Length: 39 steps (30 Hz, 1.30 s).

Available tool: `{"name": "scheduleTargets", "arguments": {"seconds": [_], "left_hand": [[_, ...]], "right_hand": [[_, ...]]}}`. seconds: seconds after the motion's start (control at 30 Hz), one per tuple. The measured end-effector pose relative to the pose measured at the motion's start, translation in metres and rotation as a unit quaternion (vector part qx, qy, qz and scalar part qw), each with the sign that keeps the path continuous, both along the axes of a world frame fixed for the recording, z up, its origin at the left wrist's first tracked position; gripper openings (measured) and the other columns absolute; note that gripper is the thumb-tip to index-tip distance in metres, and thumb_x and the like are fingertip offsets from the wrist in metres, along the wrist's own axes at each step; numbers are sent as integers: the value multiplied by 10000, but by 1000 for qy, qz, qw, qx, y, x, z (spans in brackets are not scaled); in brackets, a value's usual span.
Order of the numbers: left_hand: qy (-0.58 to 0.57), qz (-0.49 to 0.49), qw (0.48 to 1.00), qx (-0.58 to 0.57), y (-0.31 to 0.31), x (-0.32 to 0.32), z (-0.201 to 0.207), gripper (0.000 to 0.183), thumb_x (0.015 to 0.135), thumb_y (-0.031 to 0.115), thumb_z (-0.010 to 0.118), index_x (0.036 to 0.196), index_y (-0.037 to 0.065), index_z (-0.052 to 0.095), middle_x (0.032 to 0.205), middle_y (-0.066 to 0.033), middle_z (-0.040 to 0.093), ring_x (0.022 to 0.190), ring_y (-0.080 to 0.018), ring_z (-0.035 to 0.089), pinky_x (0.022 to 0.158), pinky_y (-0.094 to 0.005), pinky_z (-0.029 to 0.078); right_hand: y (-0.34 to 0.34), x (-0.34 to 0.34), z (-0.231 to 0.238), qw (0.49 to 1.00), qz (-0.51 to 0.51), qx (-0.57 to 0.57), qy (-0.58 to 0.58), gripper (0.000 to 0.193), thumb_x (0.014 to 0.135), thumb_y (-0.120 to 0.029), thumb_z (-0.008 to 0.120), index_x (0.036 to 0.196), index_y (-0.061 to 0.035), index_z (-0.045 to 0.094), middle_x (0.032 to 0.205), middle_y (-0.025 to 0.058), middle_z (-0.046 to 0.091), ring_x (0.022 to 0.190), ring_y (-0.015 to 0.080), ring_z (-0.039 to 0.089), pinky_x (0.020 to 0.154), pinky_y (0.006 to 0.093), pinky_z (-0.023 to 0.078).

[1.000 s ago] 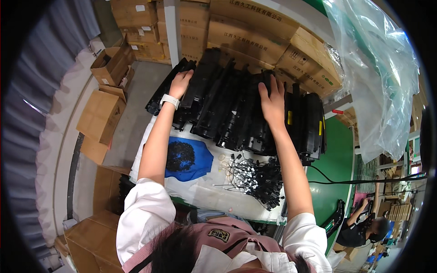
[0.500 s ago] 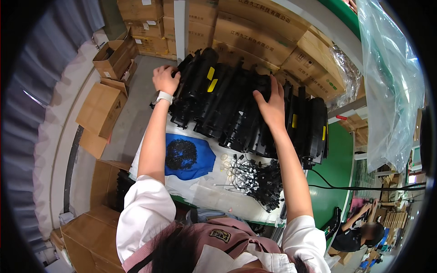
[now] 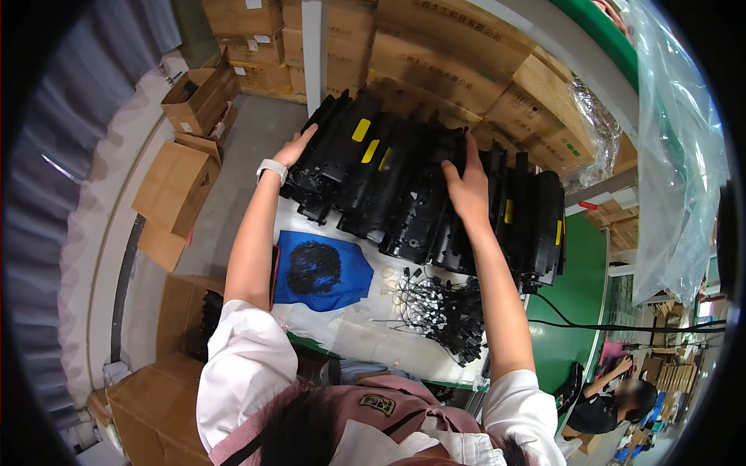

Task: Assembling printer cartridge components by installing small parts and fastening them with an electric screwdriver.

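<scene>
A row of long black plastic housings [image 3: 408,202], like toner cartridges, lies packed side by side across the far part of the table. Some bear yellow labels [image 3: 361,130]. My left hand [image 3: 294,147] lies against the row's left end, fingers stretched forward along the outer housing; a watch is on that wrist. My right hand [image 3: 468,190] rests on the right part of the row, fingers extended and thumb apart. Nearer to me, a blue cloth or bag [image 3: 346,268] carries a heap of small black pieces [image 3: 313,268]. A bundle of black cables with pale ends [image 3: 454,314] lies to its right.
Stacked cardboard boxes [image 3: 431,70] stand behind the row. Open cartons [image 3: 175,186] sit on the floor at left. A black cable [image 3: 598,326] crosses the green surface [image 3: 583,268] at right, where clear plastic sheeting [image 3: 676,155] hangs. A co-worker [image 3: 606,408] sits farther right.
My left hand has gone from curled over the row's left end to stretched flat along its side. The left housings have shifted closer together, slightly rightward. My right hand stays on the row.
</scene>
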State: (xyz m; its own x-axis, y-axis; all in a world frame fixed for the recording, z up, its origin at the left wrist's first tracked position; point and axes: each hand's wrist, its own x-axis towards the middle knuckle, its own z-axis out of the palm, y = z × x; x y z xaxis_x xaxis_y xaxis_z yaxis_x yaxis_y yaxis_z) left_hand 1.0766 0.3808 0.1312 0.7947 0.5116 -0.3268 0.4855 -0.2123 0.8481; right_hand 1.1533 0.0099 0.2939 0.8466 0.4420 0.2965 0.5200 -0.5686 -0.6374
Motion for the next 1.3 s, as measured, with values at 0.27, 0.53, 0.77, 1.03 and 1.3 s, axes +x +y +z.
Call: {"name": "scheduleTargets", "arguments": {"seconds": [0.27,0.53,0.77,1.03,1.3], "left_hand": [[-37,-18,998,-50,31,-7,-8,1040,785,732,432,1408,-70,210,1472,-220,225,1380,-280,202,1113,-326,162],[-64,90,993,-30,7,-23,26,770,876,579,473,1305,-60,447,1292,-192,511,1172,-252,509,1014,-283,338],[-139,244,943,181,-21,-87,18,551,844,497,562,1010,-22,640,1023,-219,634,986,-317,593,877,-341,433],[-150,416,826,349,-129,-316,8,233,854,245,611,937,28,634,975,-142,621,947,-279,581,843,-367,447],[58,434,703,561,-379,-529,47,236,815,73,595,1036,0,551,1179,-195,495,1068,-355,504,907,-400,426]], "right_hand": [[8,2,2,1000,-15,-14,-2,691,835,-310,570,1421,-107,267,1361,226,392,1215,384,437,986,405,388],[2,-5,7,1000,12,22,-5,690,842,-347,589,1399,-60,301,1366,238,375,1260,383,385,1020,396,349],[-37,-45,29,986,48,95,-127,497,827,-243,619,1252,-32,470,1287,196,461,1197,362,445,1015,377,349],[-134,-142,-6,971,186,89,-123,293,761,-37,615,1050,0,577,1218,196,525,1164,344,504,973,394,392],[-214,-214,-99,934,347,44,74,242,772,-27,598,1013,-7,589,1148,158,544,1083,320,530,919,390,420]]}}
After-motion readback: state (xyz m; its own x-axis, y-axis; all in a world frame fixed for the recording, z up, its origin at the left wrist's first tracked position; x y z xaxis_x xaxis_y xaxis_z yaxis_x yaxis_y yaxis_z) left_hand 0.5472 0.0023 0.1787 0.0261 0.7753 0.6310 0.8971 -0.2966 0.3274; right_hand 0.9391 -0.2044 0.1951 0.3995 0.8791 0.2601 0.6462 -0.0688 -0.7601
